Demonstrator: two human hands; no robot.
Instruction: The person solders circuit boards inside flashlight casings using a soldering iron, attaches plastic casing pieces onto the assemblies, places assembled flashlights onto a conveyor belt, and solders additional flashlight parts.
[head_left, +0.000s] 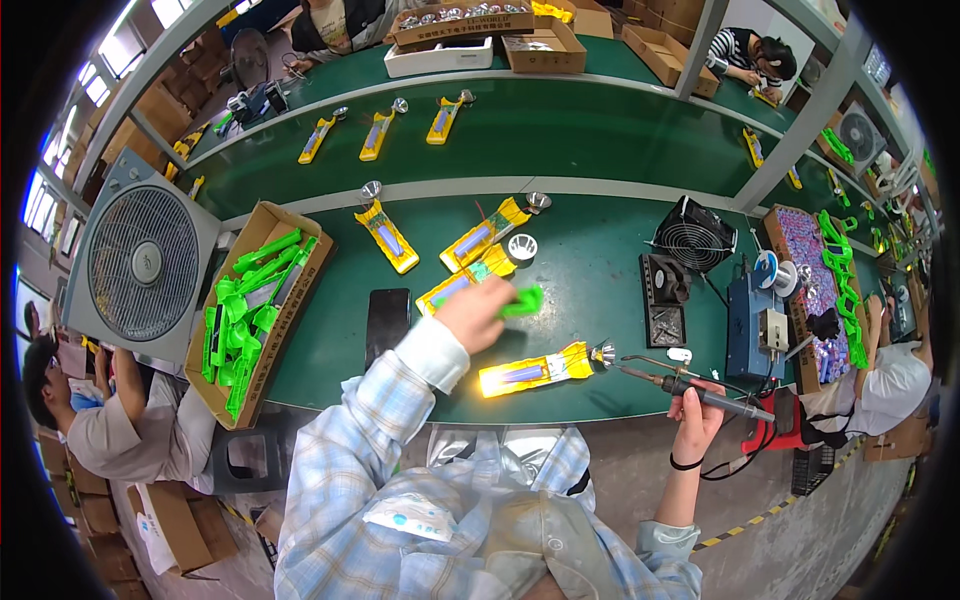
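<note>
In the head view my left hand (474,314) is closed on a green plastic part (525,301), held over the green workbench. My right hand (697,412) grips a soldering iron (677,385) by its dark handle, its tip angled left. Just left of that tip lies a yellow flashlight body (530,373) with a battery and a small reflector, one end brightly lit. Beyond my left hand are a yellow flashlight half (388,242), another half (480,238) with wires, and a third half (447,290), partly covered by that hand. A loose reflector (522,248) stands beside them.
A cardboard box (255,385) of green parts and a large fan (147,262) stand at left, near a black phone (388,318). At right are a small fan (692,240), a blue soldering station (750,330) and a solder spool (767,270). Other people work nearby.
</note>
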